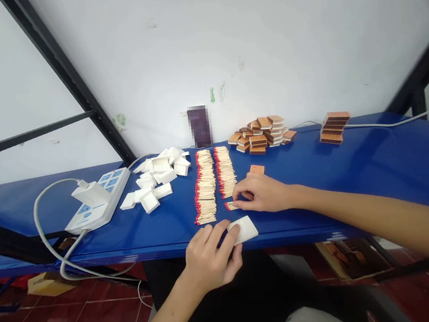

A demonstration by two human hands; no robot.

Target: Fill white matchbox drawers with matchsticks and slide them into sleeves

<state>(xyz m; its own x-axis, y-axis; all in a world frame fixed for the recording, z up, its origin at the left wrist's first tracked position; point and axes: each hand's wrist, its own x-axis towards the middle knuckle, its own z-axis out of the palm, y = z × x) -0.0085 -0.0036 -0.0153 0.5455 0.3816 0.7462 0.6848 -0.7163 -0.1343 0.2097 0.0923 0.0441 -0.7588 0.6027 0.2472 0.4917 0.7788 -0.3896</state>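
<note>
My left hand [214,254] is closed round a white matchbox tray [246,229] at the table's front edge, its fingers and thumb on the tray's left end. My right hand [261,193] is bent over the table, with thumb and fingertips pinched on the ends of a few red-tipped matchsticks [230,206]. Just above these lies the right row of matchsticks [225,172], and to its left runs a longer row [205,187]. An orange matchbox sleeve [257,169] lies just beyond my right hand, partly covered by it.
Loose white trays [161,171] are heaped at the left, near a power strip [100,200] with a charger and looping cable. Brown-and-orange matchboxes [261,135] are piled at the back, and a smaller stack [335,128] stands further right. A dark pixelated object [199,127] leans against the wall.
</note>
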